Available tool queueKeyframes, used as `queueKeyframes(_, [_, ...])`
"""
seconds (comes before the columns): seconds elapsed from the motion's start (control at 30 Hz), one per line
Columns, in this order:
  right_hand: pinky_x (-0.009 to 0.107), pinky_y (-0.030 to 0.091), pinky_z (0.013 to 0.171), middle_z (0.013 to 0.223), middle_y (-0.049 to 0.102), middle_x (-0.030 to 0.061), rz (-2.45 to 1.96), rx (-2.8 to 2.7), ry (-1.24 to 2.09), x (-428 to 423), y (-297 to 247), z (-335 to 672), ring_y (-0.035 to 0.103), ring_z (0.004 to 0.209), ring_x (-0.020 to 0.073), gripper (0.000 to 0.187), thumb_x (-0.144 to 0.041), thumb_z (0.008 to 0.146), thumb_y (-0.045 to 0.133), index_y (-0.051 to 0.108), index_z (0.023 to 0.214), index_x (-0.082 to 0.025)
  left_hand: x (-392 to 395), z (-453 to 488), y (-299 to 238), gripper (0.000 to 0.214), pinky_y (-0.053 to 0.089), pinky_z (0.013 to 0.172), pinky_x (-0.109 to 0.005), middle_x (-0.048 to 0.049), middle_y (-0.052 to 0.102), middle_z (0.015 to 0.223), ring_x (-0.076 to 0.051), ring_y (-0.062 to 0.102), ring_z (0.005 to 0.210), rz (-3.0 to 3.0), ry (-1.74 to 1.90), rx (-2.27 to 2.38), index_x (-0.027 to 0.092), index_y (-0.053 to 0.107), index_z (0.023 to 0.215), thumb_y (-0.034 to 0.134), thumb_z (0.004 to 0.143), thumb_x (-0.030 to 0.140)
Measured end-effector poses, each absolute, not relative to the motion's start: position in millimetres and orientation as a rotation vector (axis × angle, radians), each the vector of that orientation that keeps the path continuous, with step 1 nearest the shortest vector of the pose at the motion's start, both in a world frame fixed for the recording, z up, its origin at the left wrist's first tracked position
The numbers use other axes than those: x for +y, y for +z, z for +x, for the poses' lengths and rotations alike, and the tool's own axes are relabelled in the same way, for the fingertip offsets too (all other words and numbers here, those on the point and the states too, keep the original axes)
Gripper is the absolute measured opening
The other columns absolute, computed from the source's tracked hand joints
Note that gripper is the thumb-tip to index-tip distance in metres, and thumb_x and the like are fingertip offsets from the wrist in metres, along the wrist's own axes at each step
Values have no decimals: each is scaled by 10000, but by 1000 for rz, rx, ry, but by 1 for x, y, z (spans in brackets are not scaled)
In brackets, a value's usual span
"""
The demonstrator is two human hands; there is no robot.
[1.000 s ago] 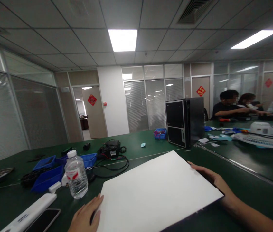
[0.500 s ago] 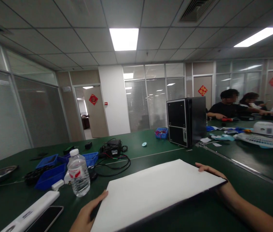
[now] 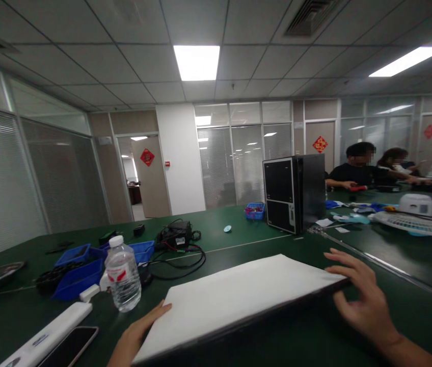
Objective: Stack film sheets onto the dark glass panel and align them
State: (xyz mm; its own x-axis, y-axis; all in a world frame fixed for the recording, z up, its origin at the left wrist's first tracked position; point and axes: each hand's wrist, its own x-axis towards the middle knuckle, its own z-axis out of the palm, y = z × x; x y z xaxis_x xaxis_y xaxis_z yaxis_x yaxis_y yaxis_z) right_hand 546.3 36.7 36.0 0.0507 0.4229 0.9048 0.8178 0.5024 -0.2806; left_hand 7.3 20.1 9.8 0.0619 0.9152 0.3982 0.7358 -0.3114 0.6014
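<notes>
A flat white panel (image 3: 235,306) with a dark edge is held up at a tilt over the green table, near the front. My left hand (image 3: 139,331) grips its left edge, thumb on the white face and the other fingers hidden underneath. At the right corner, my right hand (image 3: 365,300) is open: its fingers are spread above the corner and the thumb sits below, apart from each other. Whether a fingertip touches the edge I cannot tell. Just left of the panel stand a water bottle (image 3: 123,275), a black phone (image 3: 69,346) and a long white device (image 3: 48,334).
Behind the panel stands a black computer tower (image 3: 294,193). Blue bins (image 3: 80,280) and a black adapter with cables (image 3: 180,234) lie at the left. A metal strip (image 3: 384,262) crosses the table at right. Co-workers (image 3: 357,168) sit at the far right.
My right hand has let go of the panel's right corner and spread its fingers, moving slightly right. The panel has tipped a little and shifted slightly left; my left hand still grips it.
</notes>
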Motion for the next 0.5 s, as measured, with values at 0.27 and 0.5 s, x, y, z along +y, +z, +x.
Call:
queueKeyframes(0.27, [412, 516, 1021, 1264, 703, 72, -508, -2293, -910, 11, 38, 506, 642, 1170, 239, 386, -154, 858, 639, 668, 1237, -218, 27, 2, -3, 441, 483, 1108, -462, 9, 646, 1392, -311, 636, 1270, 2168, 1096, 1696, 341, 734, 1218, 653, 801, 460])
queueKeyframes(0.5, [308, 575, 830, 1045, 749, 53, -650, -2121, -715, 3, 58, 503, 702, 959, 196, 430, -95, 883, 587, 674, 1264, -276, 34, 3, -13, 424, 525, 1064, -438, 2, 716, 1320, -304, 665, 1232, 2195, 1127, 1697, 339, 739, 1209, 606, 840, 500])
